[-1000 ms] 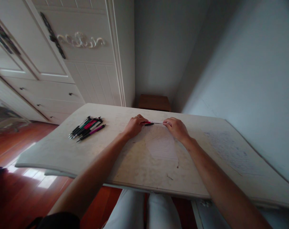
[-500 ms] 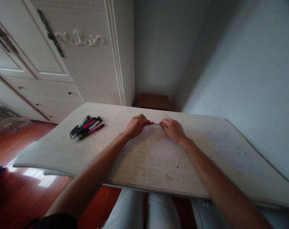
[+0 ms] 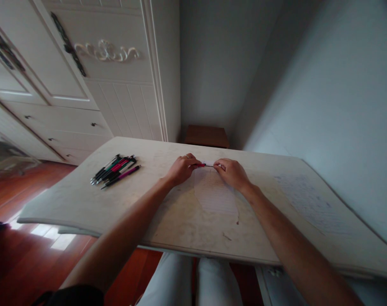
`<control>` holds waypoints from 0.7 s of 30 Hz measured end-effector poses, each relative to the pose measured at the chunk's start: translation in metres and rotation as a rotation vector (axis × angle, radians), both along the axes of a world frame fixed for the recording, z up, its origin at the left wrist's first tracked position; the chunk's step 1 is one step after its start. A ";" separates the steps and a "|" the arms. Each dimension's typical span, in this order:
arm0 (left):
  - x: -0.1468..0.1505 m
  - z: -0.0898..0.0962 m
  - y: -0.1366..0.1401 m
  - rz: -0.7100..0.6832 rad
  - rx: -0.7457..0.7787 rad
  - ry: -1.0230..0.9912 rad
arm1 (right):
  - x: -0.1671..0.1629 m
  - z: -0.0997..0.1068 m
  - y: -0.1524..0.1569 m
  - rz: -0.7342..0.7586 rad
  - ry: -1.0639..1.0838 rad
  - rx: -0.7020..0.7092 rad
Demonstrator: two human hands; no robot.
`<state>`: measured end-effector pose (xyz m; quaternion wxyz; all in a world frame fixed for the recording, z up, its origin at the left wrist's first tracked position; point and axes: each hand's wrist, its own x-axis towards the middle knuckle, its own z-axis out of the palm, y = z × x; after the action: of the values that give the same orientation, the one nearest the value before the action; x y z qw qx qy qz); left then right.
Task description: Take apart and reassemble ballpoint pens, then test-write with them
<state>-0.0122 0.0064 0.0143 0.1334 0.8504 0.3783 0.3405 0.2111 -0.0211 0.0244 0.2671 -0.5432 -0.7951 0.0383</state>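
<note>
My left hand [image 3: 181,169], with a ring on one finger, is closed in a pinch around a red pen barrel [image 3: 201,165]. Out of its right end runs a thin dark rod, seemingly the pen refill [image 3: 209,165], across to my right hand [image 3: 233,172]. The fingertips of that hand are closed on the rod's other end, and part of it is hidden by them. Both hands are above the top edge of a lined sheet of paper [image 3: 215,195] lying on the white table [image 3: 177,216].
A pile of several pens [image 3: 117,170] lies on the table's left side. Another sheet with handwriting [image 3: 308,204] is at the right. A small dark scrap [image 3: 227,236] rests near the front edge. Behind stand a white cabinet [image 3: 126,97] and a brown box-like piece [image 3: 206,136].
</note>
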 end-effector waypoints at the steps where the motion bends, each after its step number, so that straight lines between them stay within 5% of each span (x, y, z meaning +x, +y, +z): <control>1: 0.000 0.000 0.000 0.000 -0.001 0.004 | 0.000 0.000 0.000 0.003 0.003 -0.002; 21: -0.005 -0.005 0.008 0.204 -0.093 -0.128 | -0.003 0.002 -0.002 -0.136 0.199 0.126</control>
<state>-0.0175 0.0145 0.0097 0.1612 0.7767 0.4690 0.3882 0.2084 -0.0236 0.0262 0.3803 -0.5715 -0.7267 0.0237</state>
